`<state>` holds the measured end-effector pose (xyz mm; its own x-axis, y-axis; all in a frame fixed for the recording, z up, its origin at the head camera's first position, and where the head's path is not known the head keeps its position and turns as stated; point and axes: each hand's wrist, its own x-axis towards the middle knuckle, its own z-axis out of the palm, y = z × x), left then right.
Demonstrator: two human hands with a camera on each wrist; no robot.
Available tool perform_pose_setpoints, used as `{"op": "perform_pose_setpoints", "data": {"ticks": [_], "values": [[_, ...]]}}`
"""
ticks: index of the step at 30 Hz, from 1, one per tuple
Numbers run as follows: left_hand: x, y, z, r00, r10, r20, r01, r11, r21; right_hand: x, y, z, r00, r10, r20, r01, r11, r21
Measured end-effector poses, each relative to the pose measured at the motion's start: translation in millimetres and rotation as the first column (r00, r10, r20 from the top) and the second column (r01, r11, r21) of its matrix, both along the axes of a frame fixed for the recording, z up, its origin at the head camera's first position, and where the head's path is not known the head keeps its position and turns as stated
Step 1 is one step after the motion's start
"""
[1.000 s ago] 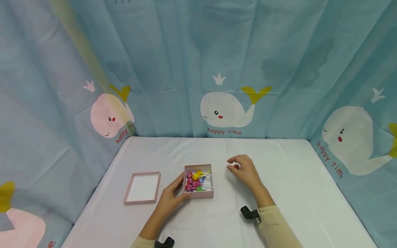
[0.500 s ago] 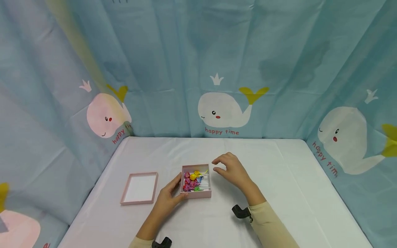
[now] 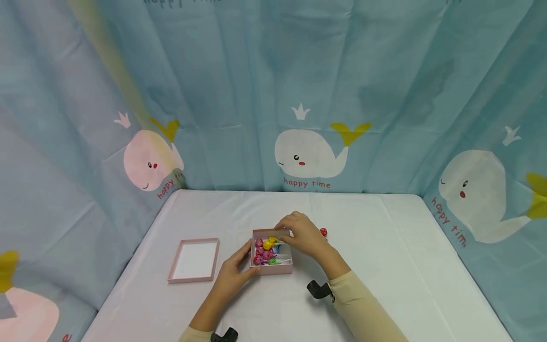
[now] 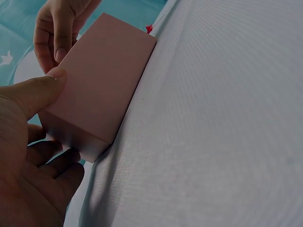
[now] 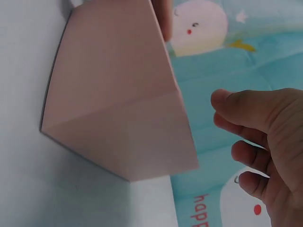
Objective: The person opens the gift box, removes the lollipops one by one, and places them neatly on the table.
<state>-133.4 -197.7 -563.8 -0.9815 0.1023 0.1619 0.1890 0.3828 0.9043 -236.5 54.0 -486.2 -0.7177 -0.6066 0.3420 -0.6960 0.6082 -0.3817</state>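
My left hand (image 3: 235,270) grips a pink open-topped box (image 3: 271,270) at its left side, with the thumb on the near wall in the left wrist view. Inside lie several wrapped lollipops (image 3: 266,254), purple, yellow, blue and green, their white sticks pointing right. My right hand (image 3: 302,235) hangs over the box's far right corner, its fingers lightly bent. In the right wrist view, its thumb and fingers stand beside the pink wall, and nothing shows between them. A red lollipop (image 3: 323,232) rests on the table just behind the right hand, partly hidden by it.
Left of the box lies its pink-rimmed lid (image 3: 194,260), white inside facing up. A white cloth covers the table (image 3: 397,266). Blue curtains (image 3: 239,95) printed with whales close in the back and both sides.
My right hand has moved left, from around the red lollipop to over the box, and the lollipop now shows behind it. The left hand and the box have stayed in place.
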Motion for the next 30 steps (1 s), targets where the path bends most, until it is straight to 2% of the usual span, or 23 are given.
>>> {"op": "perform_pose_setpoints", "data": {"ticks": [12, 17, 23, 26, 30], "values": [[0.4, -0.7, 0.8, 1.000, -0.007, -0.012, 0.007, 1.000, -0.020, -6.9, -22, -7.9, 0.991, 0.113, 0.064, -0.115, 0.993, 0.021], [0.3, -1.0, -1.2, 1.000, 0.011, -0.026, -0.011, 0.999, -0.033, -9.4, -31, -12.7, 0.988, 0.121, 0.092, -0.127, 0.990, 0.062], [-0.1, -1.8, -4.5, 0.999, -0.015, -0.035, 0.014, 1.000, -0.024, -6.3, -38, -19.6, 0.982, 0.108, 0.158, -0.117, 0.992, 0.046], [-0.4, -2.1, -5.7, 0.998, -0.024, -0.051, 0.023, 0.999, -0.028, -6.0, -41, -25.2, 0.984, 0.114, 0.135, -0.122, 0.991, 0.050], [-0.7, -2.2, -5.1, 0.999, -0.020, -0.049, 0.019, 1.000, -0.022, -6.4, -44, -30.3, 0.990, 0.132, 0.044, -0.134, 0.989, 0.065]]}}
